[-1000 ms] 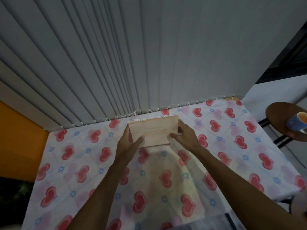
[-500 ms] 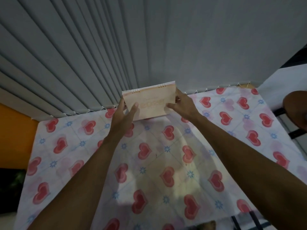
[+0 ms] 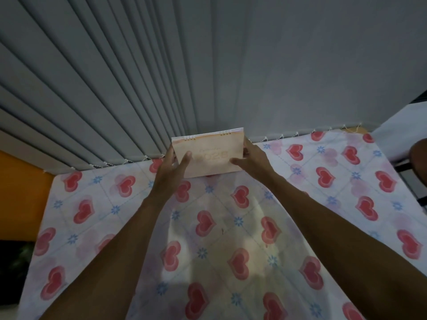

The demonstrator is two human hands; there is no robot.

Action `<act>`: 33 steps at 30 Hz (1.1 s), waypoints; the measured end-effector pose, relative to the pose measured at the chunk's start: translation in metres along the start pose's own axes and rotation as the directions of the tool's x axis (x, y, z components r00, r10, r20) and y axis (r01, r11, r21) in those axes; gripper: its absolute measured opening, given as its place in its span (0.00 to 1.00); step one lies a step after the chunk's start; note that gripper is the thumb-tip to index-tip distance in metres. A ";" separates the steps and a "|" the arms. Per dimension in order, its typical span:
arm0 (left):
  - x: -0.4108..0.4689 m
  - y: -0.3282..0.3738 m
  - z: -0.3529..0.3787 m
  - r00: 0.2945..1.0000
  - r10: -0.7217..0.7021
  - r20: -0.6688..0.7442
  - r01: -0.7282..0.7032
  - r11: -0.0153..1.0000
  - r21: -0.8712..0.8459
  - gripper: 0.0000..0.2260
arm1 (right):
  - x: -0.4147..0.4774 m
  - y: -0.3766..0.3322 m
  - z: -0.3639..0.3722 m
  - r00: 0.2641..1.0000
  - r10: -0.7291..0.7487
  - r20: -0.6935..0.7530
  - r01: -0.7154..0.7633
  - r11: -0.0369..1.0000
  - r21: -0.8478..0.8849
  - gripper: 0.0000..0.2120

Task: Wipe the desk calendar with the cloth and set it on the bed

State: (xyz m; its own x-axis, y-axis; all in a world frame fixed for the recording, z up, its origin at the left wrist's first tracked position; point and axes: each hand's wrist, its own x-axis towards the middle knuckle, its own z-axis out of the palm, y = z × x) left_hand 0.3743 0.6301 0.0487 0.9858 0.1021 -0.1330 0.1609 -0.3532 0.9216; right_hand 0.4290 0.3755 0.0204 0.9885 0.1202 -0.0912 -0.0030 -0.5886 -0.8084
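Observation:
A pale pink spiral-bound desk calendar [image 3: 209,155] stands upright at the far edge of the bed [image 3: 231,239], close to the grey vertical blinds [image 3: 138,77]. My left hand [image 3: 172,168] grips its left side, thumb across the front cover. My right hand [image 3: 250,161] grips its right side, thumb on the lower front. The calendar's bottom edge meets the heart-patterned sheet; I cannot tell whether it rests there or is just held. No cloth is in view.
The sheet is white with red hearts and blue flowers. An orange wall [image 3: 20,195] is to the left. A round brown side table [image 3: 419,155] shows at the right edge, with dark metal bars below it.
Both hands carried the calendar away from me toward the blinds. My view tilted, so the side table slid toward the right edge and the cup on it went out of view.

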 end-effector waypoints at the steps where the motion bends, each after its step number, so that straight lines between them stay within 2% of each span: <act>1: 0.000 -0.002 0.000 1.000 -0.004 0.002 0.004 1.000 0.002 0.18 | 0.001 0.000 0.001 1.000 0.000 -0.003 0.000 1.000 -0.002 0.30; 12: 0.013 -0.010 0.004 0.999 0.011 0.034 -0.013 0.998 0.053 0.29 | 0.001 -0.003 0.004 0.999 0.046 -0.025 -0.047 0.999 -0.026 0.33; 26: 0.013 -0.015 0.003 0.998 -0.036 0.043 0.033 0.996 0.081 0.35 | -0.008 -0.009 0.011 0.993 0.106 -0.049 -0.104 0.994 0.045 0.33; 31: 0.010 -0.010 -0.002 0.996 -0.049 0.073 0.040 0.993 0.113 0.38 | -0.015 -0.022 0.009 0.993 0.091 -0.072 -0.089 0.996 0.030 0.32; 33: 0.007 -0.007 -0.003 0.999 -0.035 0.036 0.029 0.985 0.169 0.38 | -0.019 -0.031 0.007 0.993 0.094 -0.078 -0.095 0.995 -0.009 0.32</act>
State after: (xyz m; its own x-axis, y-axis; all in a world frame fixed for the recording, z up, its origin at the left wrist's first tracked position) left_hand 0.3797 0.6360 0.0428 0.9806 0.0815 -0.1784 0.1950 -0.5020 0.8426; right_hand 0.4092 0.3972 0.0429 0.9927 0.0017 -0.1206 -0.0951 -0.6045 -0.7909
